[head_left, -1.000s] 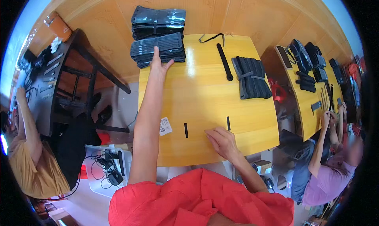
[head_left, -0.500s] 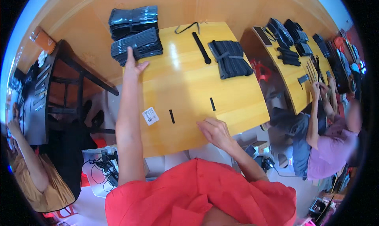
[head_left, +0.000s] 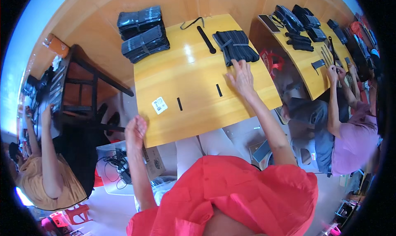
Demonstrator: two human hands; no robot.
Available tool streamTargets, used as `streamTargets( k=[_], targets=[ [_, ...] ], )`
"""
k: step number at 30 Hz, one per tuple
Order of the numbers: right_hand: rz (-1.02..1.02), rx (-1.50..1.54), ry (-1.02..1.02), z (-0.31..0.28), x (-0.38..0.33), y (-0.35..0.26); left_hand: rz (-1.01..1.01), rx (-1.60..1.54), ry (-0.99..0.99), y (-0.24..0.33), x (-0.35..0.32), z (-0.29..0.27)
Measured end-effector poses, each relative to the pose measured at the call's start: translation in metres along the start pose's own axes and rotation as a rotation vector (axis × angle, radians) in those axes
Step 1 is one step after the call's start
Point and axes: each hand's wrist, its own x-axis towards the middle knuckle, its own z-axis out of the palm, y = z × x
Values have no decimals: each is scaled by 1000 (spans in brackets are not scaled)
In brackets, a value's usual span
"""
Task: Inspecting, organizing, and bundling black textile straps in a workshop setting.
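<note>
The bundle of black straps [head_left: 236, 46] lies at the far right of the yellow worktop [head_left: 194, 77] and is touched by the right hand [head_left: 241, 77], fingers spread. The left hand [head_left: 135, 130], fingers loosely open and empty, is held off the near edge.

A small assembly or packing workshop: several yellow wooden tabletops [head_left: 194, 71] stand in a row along a wood-panelled wall, each carrying many copies of the same goods. Stacks of flat black plastic-wrapped packs [head_left: 142, 34] sit at one corner, a bundle of black straps [head_left: 236, 46] lies further along, and more black bundles [head_left: 299, 19] cover the next tabletop, where a person in a pink shirt [head_left: 354, 141] works seated. Another person in an orange shirt [head_left: 49, 182] works at a dark bench [head_left: 70, 87]
</note>
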Motion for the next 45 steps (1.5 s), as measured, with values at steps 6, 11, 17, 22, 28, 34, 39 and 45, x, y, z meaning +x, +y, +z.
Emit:
streamTargets(
  k=[6, 11, 17, 22, 28, 34, 39, 45],
  targets=[
    [-119, -377, 95, 47, 33, 20, 16, -52, 33, -38, -40, 5],
    [-322, -442, 51, 47, 40, 47, 22, 117, -30, -40, -41, 49],
    [-133, 50, 125, 21, 51, 64, 28, 380, -291, -45, -12, 155],
    [334, 526, 86, 11, 46, 67, -150, 525, -570, -84, 43, 255],
    [-42, 357, 142, 5, 22, 36, -398, 304, -420, -142, 114, 348],
    [-105, 214, 127, -1, 28, 46, -397, 362, -338, -163, 147, 359],
    [-7, -173, -53, 34, 59, 58, -446, 340, -384, -159, 144, 358],
    [126, -269, -349, 59, 64, 60, -176, 626, -373, -141, 137, 349]
  ],
)
